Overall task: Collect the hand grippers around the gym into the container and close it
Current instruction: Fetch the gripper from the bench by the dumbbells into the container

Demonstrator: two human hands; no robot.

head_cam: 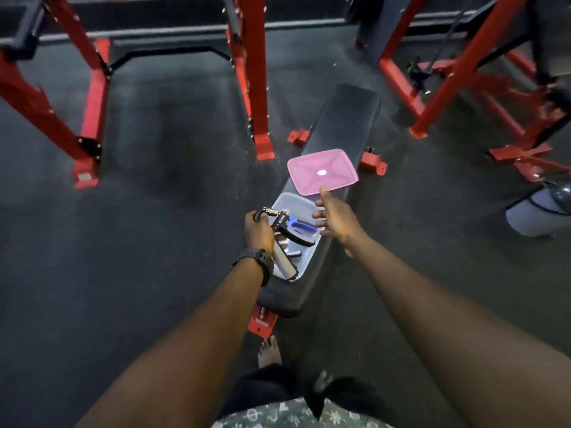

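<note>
A clear plastic container (289, 201) sits open on a black flat bench (346, 118). Inside it lie a blue hand gripper (301, 225) and other grippers with grey handles. My left hand (258, 231) is shut on a black hand gripper (279, 239) with a steel spring and a grey handle, held over the container's left side. The pink lid (323, 171) lies flat on the bench just beyond the container. My right hand (335, 216) hovers open beside the container's right edge, its fingertips close to the lid's near rim.
Red steel rack legs (259, 88) stand left of the bench, with more red frames (457, 88) on the right. A grey bin (539, 211) sits at the right edge. My bare foot (269, 352) is on the dark rubber floor by the bench's red foot (262, 322).
</note>
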